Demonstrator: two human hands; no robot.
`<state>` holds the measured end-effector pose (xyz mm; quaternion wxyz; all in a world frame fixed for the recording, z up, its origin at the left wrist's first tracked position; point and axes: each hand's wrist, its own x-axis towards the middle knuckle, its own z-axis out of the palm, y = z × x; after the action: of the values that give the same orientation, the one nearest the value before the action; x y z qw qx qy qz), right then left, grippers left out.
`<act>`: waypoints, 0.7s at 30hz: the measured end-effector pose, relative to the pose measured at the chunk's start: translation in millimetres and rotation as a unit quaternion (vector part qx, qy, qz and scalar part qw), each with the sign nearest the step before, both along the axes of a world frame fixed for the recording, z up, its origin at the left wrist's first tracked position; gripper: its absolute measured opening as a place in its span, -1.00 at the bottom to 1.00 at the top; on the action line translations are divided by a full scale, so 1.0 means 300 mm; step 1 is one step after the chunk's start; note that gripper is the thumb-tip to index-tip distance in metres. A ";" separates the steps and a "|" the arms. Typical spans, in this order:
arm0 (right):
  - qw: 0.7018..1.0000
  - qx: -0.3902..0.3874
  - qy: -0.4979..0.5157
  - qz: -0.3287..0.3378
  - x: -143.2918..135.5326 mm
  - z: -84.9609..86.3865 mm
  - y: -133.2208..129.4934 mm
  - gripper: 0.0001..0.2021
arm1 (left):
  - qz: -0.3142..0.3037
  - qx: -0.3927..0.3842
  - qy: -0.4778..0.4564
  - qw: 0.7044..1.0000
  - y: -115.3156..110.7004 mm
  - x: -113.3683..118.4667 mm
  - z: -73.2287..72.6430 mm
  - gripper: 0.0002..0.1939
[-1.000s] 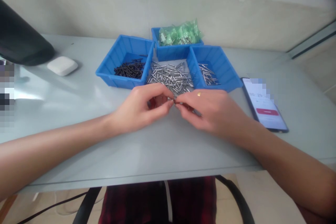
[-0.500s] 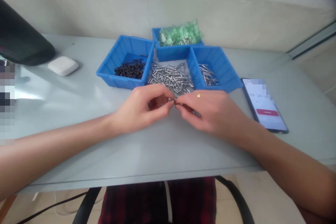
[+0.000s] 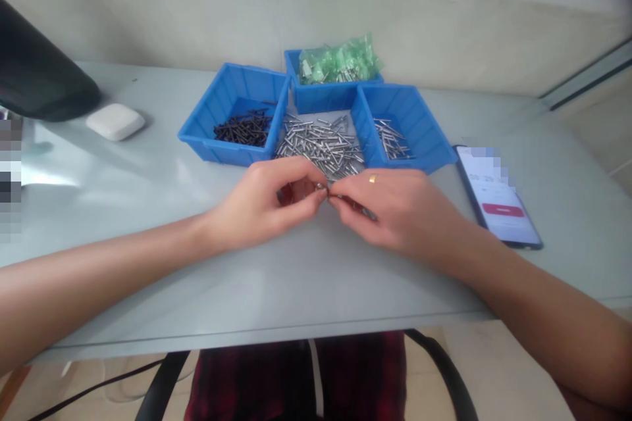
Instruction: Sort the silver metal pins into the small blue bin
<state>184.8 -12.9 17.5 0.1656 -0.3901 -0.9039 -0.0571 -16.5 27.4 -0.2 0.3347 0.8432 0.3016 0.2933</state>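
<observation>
My left hand (image 3: 270, 202) is closed in a pinch, a small silver metal pin (image 3: 320, 187) showing at its thumb and fingertip. Against it, tip to tip, my right hand (image 3: 390, 207) is also closed; its fingers hide most of what they pinch, and a bit of metal glints below them. Just beyond both hands lies a loose pile of silver metal pins (image 3: 320, 145). It sits between a left blue bin (image 3: 207, 145) of black screws (image 3: 244, 128) and a right blue bin (image 3: 429, 138) with several silver pins (image 3: 392, 140).
A rear blue bin (image 3: 326, 100) holds a green plastic bag (image 3: 340, 60) of metal parts. On the right lies a phone (image 3: 498, 200) with its screen lit. To the left are a white case (image 3: 116, 122) and a dark cylinder (image 3: 44, 66). The table's front edge (image 3: 276, 342) runs below my forearms.
The hands keep the same pinch, fingertips together. The view has shifted very slightly, and nothing has visibly been picked up or put down.
</observation>
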 end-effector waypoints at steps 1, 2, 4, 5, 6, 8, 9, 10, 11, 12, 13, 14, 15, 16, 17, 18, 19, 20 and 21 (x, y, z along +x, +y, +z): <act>1.000 0.001 0.000 0.002 0.000 0.000 -0.001 -0.76 | 0.000 0.002 0.000 1.000 0.000 0.000 -0.001 -0.86; 1.000 0.002 0.002 0.005 0.000 -0.001 -0.001 -0.76 | -0.001 0.004 -0.001 1.000 0.000 0.001 -0.001 -0.87; 1.000 0.005 0.006 0.010 0.000 -0.002 -0.001 -0.76 | -0.002 0.006 -0.002 1.000 0.000 0.001 -0.003 -0.87; 1.000 0.006 0.006 0.012 -0.001 -0.002 -0.001 -0.76 | -0.003 0.006 -0.001 1.000 0.001 0.001 -0.003 -0.87; 1.000 0.006 0.006 0.012 -0.001 -0.002 -0.001 -0.76 | -0.003 0.005 0.000 1.000 0.001 0.001 -0.003 -0.87; 1.000 0.006 0.005 0.012 -0.003 -0.002 -0.001 -0.77 | -0.003 0.003 0.004 1.000 0.000 0.001 -0.002 -0.87; 1.000 0.007 0.005 0.012 -0.003 -0.002 -0.001 -0.77 | -0.004 0.001 0.006 1.000 0.000 0.001 -0.001 -0.87; 1.000 0.007 0.005 0.013 -0.003 -0.002 -0.001 -0.77 | -0.004 0.000 0.008 1.000 0.000 0.001 0.000 -0.87; 1.000 0.006 0.005 0.014 -0.003 -0.002 -0.001 -0.77 | -0.004 -0.002 0.010 1.000 0.000 0.002 0.000 -0.86; 1.000 0.006 0.005 0.015 -0.002 -0.002 -0.001 -0.78 | -0.005 -0.004 0.011 1.000 0.000 0.002 0.001 -0.86; 1.000 0.005 0.004 0.015 -0.001 -0.002 -0.001 -0.78 | -0.005 -0.005 0.011 1.000 0.000 0.003 0.001 -0.86; 1.000 0.004 0.004 0.014 -0.001 -0.003 -0.001 -0.78 | -0.005 -0.005 0.011 1.000 -0.001 0.004 0.001 -0.87; 1.000 0.004 0.004 0.014 0.000 -0.004 -0.001 -0.78 | -0.005 -0.004 0.009 1.000 0.000 0.004 0.001 -0.87; 1.000 0.004 0.003 0.014 0.000 -0.004 -0.001 -0.78 | -0.006 -0.003 0.008 1.000 0.000 0.005 0.000 -0.88; 1.000 0.003 0.002 0.013 0.001 -0.004 -0.002 -0.77 | -0.007 -0.002 0.008 1.000 0.000 0.005 0.000 -0.89; 1.000 0.002 0.000 0.013 0.001 -0.004 -0.002 -0.77 | -0.007 -0.001 0.008 1.000 0.000 0.005 -0.001 -0.89; 1.000 0.001 -0.001 0.014 0.001 -0.004 -0.003 -0.77 | -0.008 0.000 0.009 1.000 0.000 0.005 -0.002 -0.89; 1.000 0.002 0.000 0.015 0.000 -0.004 -0.003 -0.77 | -0.008 0.001 0.010 1.000 0.001 0.004 -0.002 -0.89; 1.000 0.002 0.001 0.016 -0.001 -0.004 -0.003 -0.77 | -0.010 0.002 0.010 1.000 0.001 0.004 -0.002 -0.89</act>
<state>184.6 -13.9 16.4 0.1679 -0.3752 -0.9098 -0.0564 -15.5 27.5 -0.8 0.3327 0.8496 0.2962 0.2824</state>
